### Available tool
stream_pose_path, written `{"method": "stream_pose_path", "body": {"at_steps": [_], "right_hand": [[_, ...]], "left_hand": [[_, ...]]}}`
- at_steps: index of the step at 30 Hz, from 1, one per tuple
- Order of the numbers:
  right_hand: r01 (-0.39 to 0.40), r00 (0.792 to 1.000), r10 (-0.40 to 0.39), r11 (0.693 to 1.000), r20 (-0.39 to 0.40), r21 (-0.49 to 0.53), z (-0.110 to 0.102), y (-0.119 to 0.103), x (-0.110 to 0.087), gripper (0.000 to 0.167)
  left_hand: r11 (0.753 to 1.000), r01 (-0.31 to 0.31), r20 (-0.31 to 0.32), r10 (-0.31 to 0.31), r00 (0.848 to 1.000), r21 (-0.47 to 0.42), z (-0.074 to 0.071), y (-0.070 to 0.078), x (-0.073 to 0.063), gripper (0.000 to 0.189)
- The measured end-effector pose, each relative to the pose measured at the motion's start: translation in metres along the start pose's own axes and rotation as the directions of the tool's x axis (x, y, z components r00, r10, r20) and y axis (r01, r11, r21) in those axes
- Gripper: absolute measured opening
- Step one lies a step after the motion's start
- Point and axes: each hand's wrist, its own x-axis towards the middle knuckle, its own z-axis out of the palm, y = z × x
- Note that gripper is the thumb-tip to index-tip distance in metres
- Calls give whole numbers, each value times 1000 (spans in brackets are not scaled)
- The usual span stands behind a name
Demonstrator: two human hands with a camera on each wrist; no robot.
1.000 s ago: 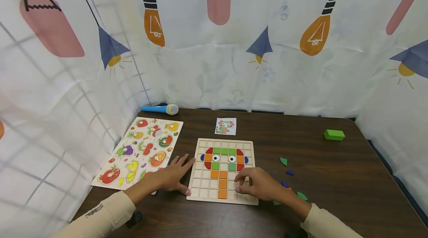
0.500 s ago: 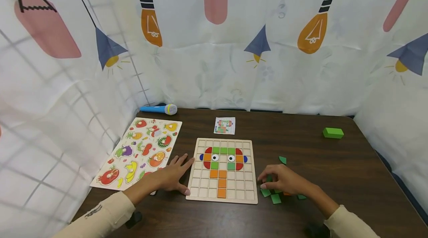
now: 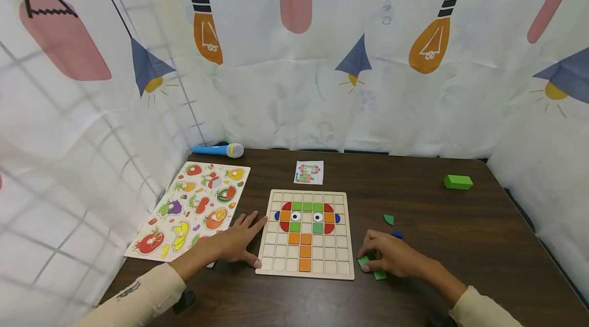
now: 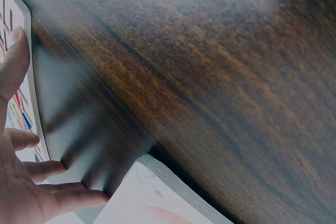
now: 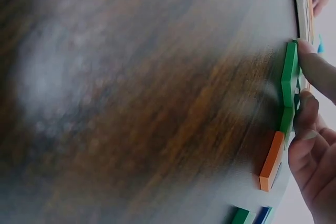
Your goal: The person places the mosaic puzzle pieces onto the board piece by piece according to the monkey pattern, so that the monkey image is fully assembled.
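A light wooden grid board holds red, orange, green and blue pieces and two eye tiles. My left hand is spread at the board's left side, thumb at the lower left corner and fingertips at the edge. To the right of the board, my right hand pinches a green tile between thumb and index finger, low over the table. Another green tile peeks out beneath that hand. In the right wrist view, an orange tile lies close by; the palm hides other pieces in the head view.
A fruit puzzle board lies left, partly under the left forearm. Behind the grid board is a small picture card; a toy microphone sits at the back left. A green block and a green quarter piece are at right.
My right hand has moved off the grid board to the right, down to the loose tiles, and its thumb and index finger have closed on a green one. My left hand stays put.
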Motion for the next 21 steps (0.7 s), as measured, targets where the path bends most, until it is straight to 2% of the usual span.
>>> {"method": "stream_pose_path", "body": {"at_steps": [5,9,15,21], "right_hand": [[11,999,-11,1000,32,-19,1,-1,0,23],[18,999,-17,1000,43,-17,1,-2,0,18],[-5,997,-1,998,81,67,1,-8,2,14],[12,1000,-14,996,17,85,1,-15,12,14]], "left_hand": [[1000,-1,3,1,1000,-1,0,-1,0,111],[1000,5,6,-5,1000,0,0,0,0,111],[1000,12,6,-12,1000,6,0,0,1,111],[1000,7,4,-7,1000,2,1,-1,1,111]]}}
